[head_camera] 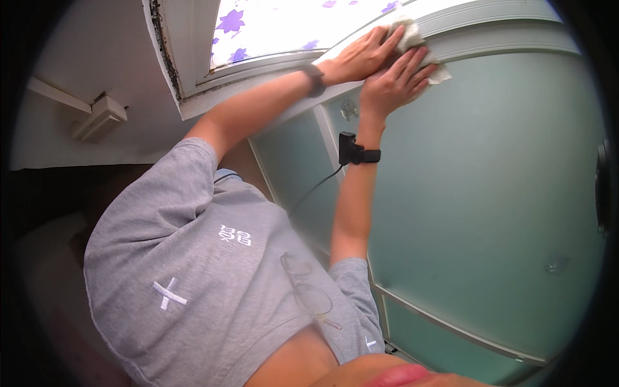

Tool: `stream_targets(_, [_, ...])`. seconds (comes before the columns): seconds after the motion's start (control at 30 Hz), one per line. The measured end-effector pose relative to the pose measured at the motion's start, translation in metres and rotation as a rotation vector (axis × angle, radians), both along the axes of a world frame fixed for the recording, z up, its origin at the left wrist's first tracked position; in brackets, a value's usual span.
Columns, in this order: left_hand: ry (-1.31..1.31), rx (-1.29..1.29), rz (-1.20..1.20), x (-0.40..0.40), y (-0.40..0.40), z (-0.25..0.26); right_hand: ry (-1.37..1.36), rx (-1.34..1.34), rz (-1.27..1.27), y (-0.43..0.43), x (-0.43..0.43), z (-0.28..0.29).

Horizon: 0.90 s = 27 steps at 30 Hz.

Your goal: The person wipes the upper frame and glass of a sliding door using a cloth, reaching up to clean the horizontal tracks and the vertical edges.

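Both arms reach up to a white rail [483, 41] above a frosted glass panel [483, 169]. My left hand [362, 55] holds a crumpled whitish cloth [408, 35] by its upper part, fingers spread over it against the rail. Just below and to the right, my right hand [396, 84] presses the lower part of the same cloth, its fingers over the folds. The palms are hidden. A dark band [314, 81] is on my left wrist; a black strap [370, 156] with a small black device and a cable is on my right wrist.
A window [280, 29] with purple flower patterns stands at the top, its frame edge dark and stained. A white wall fitting [101, 118] is at the left. Clear round knobs [349, 110] sit on the glass panels, and a metal bar [454, 324] crosses low down.
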State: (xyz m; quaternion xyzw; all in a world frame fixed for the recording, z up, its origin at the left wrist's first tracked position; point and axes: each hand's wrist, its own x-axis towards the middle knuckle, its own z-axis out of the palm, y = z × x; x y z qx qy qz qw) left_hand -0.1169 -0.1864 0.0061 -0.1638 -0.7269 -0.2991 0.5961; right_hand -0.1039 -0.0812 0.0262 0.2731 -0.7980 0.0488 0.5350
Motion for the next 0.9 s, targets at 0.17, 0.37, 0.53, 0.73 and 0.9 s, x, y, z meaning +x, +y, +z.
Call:
stream_targets(0.17, [0.047,0.059,0.009,-0.022,0.003,0.044,0.060,-0.015,-0.024,-0.009,-0.003,0.043])
stream_targets(0.37, [0.003,0.077,-0.001,-0.025,0.009,0.027,0.081,-0.015,-0.034,-0.006,-0.008,0.041])
stream_targets(0.53, [-0.012,0.075,0.001,-0.023,0.005,0.001,0.057,-0.002,-0.017,-0.010,-0.004,0.030])
stream_targets(0.73, [-0.153,0.015,-0.030,-0.011,0.005,-0.055,-0.036,0.044,-0.046,0.003,0.001,-0.032])
stream_targets(0.9, [-0.276,-0.024,-0.019,0.016,-0.003,-0.105,-0.232,0.105,-0.018,0.011,0.020,-0.084])
